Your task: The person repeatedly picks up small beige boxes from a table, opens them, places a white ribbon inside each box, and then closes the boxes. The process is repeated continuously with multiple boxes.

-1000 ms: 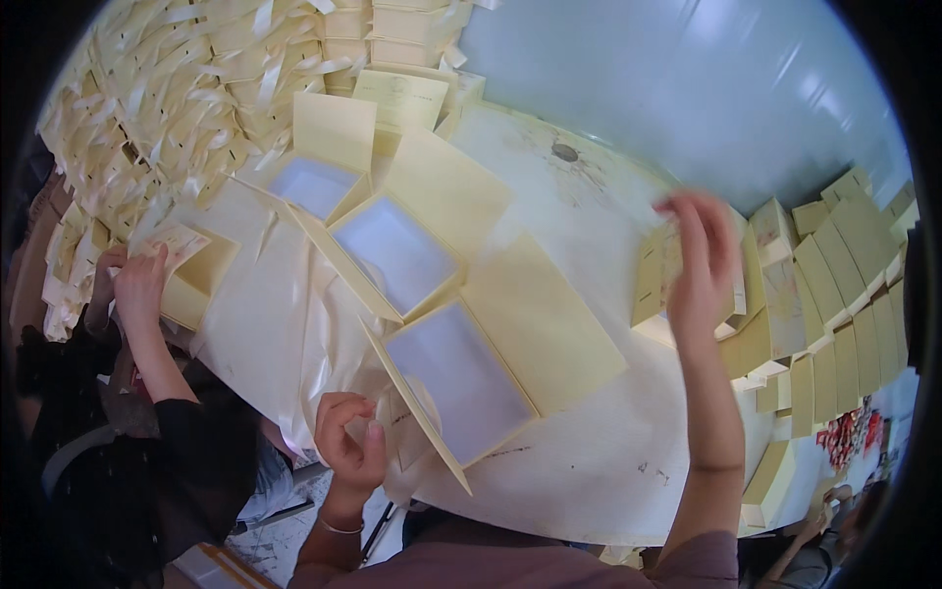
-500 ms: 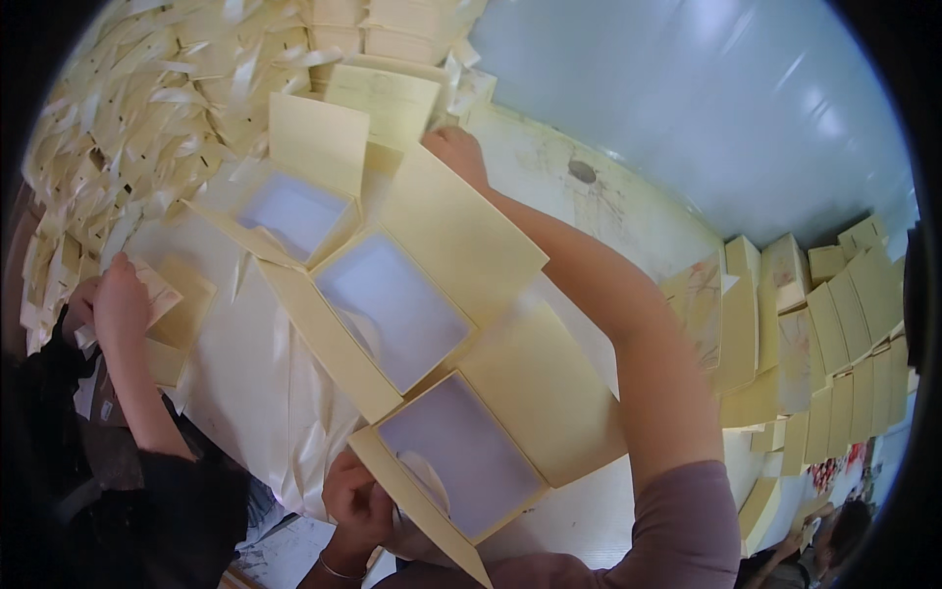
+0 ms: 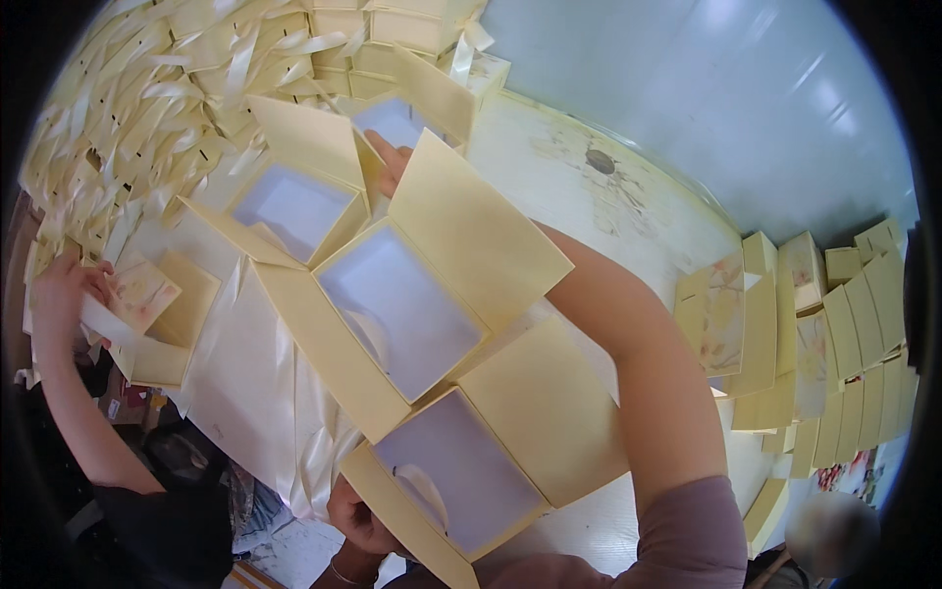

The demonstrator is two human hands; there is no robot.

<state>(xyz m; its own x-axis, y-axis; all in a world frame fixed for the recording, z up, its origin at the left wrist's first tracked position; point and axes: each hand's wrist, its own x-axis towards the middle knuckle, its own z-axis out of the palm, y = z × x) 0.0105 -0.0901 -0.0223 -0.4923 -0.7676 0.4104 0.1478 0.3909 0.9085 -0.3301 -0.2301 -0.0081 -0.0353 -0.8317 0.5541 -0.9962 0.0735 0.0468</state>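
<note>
Cream gift boxes with raised lids and white insides stand in a slanting row. The nearest open box has a white ribbon loop inside. My left hand is closed beside its left flap; what the fingers hold, if anything, is hidden. A similar ribbon loop is in the middle box. My right arm reaches behind this box's raised lid. My right hand has a finger stretched out next to the farthest open box; part of the hand is hidden. Another open box stands left of it.
At the left another person's hands work on a flower-printed box. White ribbons hang over the table's near edge. Ribboned boxes are piled far left; more boxes stack right, beside a pale sheet-like surface.
The farthest box's lid now stands raised, showing its inside. My right hand has moved left and nearer. The other person's hands shifted left. My left hand stays by the near flap.
</note>
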